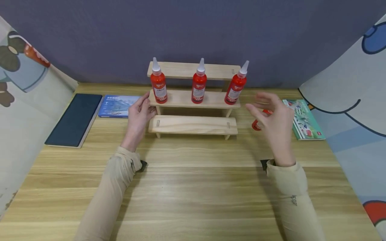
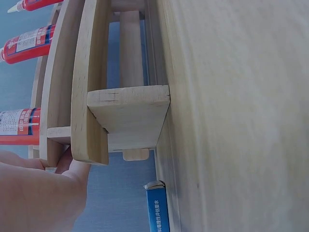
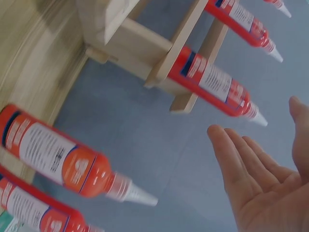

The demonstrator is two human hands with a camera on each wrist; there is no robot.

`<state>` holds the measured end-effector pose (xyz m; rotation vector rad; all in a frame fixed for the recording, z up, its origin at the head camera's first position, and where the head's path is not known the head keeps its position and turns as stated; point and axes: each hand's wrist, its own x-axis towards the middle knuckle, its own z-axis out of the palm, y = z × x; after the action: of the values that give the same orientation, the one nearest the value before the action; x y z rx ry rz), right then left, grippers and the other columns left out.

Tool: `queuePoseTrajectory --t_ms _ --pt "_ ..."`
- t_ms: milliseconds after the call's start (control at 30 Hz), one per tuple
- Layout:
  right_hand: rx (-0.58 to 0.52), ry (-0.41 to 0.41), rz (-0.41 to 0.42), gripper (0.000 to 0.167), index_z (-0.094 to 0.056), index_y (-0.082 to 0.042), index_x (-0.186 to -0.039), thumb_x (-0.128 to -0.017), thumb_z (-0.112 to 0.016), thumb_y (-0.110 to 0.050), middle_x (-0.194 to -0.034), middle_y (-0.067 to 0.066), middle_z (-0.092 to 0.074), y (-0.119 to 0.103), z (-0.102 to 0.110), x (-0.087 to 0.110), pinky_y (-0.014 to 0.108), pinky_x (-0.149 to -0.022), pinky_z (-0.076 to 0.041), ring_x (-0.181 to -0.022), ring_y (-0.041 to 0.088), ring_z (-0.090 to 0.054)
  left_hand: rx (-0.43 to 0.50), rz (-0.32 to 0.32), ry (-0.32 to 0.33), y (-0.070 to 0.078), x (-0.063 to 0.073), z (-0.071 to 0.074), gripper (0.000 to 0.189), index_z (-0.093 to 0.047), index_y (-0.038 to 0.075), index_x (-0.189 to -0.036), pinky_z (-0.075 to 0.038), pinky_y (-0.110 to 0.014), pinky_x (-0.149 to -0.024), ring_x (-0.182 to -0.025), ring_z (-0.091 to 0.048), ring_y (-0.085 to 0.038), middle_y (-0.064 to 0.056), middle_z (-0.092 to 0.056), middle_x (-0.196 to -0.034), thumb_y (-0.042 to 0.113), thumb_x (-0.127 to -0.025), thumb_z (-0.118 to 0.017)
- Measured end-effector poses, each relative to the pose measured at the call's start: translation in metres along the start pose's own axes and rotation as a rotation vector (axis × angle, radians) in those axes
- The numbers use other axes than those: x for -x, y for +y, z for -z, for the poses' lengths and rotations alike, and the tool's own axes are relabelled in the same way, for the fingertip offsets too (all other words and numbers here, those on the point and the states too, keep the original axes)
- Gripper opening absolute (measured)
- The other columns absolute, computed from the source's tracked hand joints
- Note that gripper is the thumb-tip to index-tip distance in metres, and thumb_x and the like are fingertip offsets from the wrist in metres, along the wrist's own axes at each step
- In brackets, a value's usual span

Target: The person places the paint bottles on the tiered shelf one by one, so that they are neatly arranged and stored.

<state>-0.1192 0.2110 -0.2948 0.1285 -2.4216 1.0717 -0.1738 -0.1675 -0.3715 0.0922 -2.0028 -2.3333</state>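
Note:
A three-tier wooden rack (image 1: 193, 124) stands at the back of the table. Three red bottles with white pointed nozzles stand in a row on its middle tier: a left bottle (image 1: 159, 88), a middle bottle (image 1: 199, 88) and a right bottle (image 1: 235, 89). My left hand (image 1: 139, 110) holds the left end of that tier between thumb and fingers. To the right of the rack my right hand (image 1: 275, 122) hovers with fingers spread and nothing in them. Below it are two more red bottles, a nearer one (image 3: 53, 152) and another (image 3: 36, 205), mostly hidden by the hand in the head view.
On the left lie a dark book (image 1: 75, 120) and a blue box (image 1: 117, 106). A green book (image 1: 307, 122) is at the right edge. Behind the rack rises a dark blue-grey panel (image 1: 193, 30), with patterned panels on both sides.

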Motion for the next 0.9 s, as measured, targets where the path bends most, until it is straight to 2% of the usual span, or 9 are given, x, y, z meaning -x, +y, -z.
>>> queuePoseTrajectory --t_ms 200,367,433,533,667,900 --pt "0.056 0.04 -0.041 0.044 -0.071 -0.002 -0.134 -0.098 -0.084 -0.024 -0.125 0.013 -0.077 0.011 0.014 0.002 0.005 -0.082 -0.052 -0.107 0.03 -0.076 0.001 0.004 0.001 -0.001 -0.001 -0.001 0.049 -0.037 0.0 -0.165 -0.05 -0.036 -0.115 -0.138 -0.057 -0.038 -0.026 -0.045 -0.162 0.017 -0.119 -0.039" --pt "0.071 0.077 -0.062 0.044 -0.073 -0.004 -0.133 -0.095 -0.086 -0.021 -0.126 0.009 -0.077 0.024 0.021 0.003 0.002 -0.077 -0.052 -0.099 -0.002 -0.073 -0.008 0.005 0.008 -0.001 0.0 0.0 0.049 -0.038 0.001 -0.165 -0.05 -0.038 -0.116 -0.134 -0.06 -0.033 -0.024 -0.045 -0.163 0.018 -0.118 -0.04" --pt "0.077 0.084 -0.07 0.044 -0.073 -0.006 -0.133 -0.094 -0.087 -0.022 -0.126 0.007 -0.077 0.029 0.023 0.003 0.002 -0.076 -0.051 -0.096 -0.009 -0.069 -0.01 0.001 0.012 0.0 0.0 0.001 0.049 -0.038 0.002 -0.165 -0.049 -0.04 -0.117 -0.129 -0.061 -0.029 -0.024 -0.045 -0.163 0.018 -0.118 -0.041" --pt "0.092 0.086 -0.078 0.045 -0.073 -0.007 -0.134 -0.094 -0.087 -0.023 -0.127 0.006 -0.076 0.036 0.026 0.003 0.002 -0.076 -0.052 -0.098 -0.003 -0.072 -0.002 -0.003 0.008 0.001 0.0 0.003 0.05 -0.038 0.001 -0.165 -0.048 -0.042 -0.118 -0.127 -0.062 -0.029 -0.024 -0.045 -0.163 0.018 -0.118 -0.041" --pt "0.114 0.098 -0.086 0.047 -0.073 -0.007 -0.134 -0.094 -0.088 -0.025 -0.126 0.006 -0.077 0.042 0.03 0.003 0.002 -0.078 -0.052 -0.101 0.002 -0.074 0.006 -0.006 -0.01 0.0 -0.001 0.004 0.05 -0.037 0.001 -0.165 -0.047 -0.043 -0.119 -0.133 -0.059 -0.034 -0.024 -0.043 -0.164 0.019 -0.118 -0.04" --pt "0.135 0.128 -0.093 0.045 -0.074 -0.007 -0.133 -0.094 -0.087 -0.027 -0.125 0.008 -0.077 0.052 0.036 0.003 0.001 -0.074 -0.049 -0.088 -0.026 -0.056 0.018 0.002 -0.012 0.001 0.0 0.002 0.05 -0.037 0.001 -0.165 -0.048 -0.041 -0.118 -0.137 -0.058 -0.036 -0.024 -0.043 -0.164 0.018 -0.118 -0.041"
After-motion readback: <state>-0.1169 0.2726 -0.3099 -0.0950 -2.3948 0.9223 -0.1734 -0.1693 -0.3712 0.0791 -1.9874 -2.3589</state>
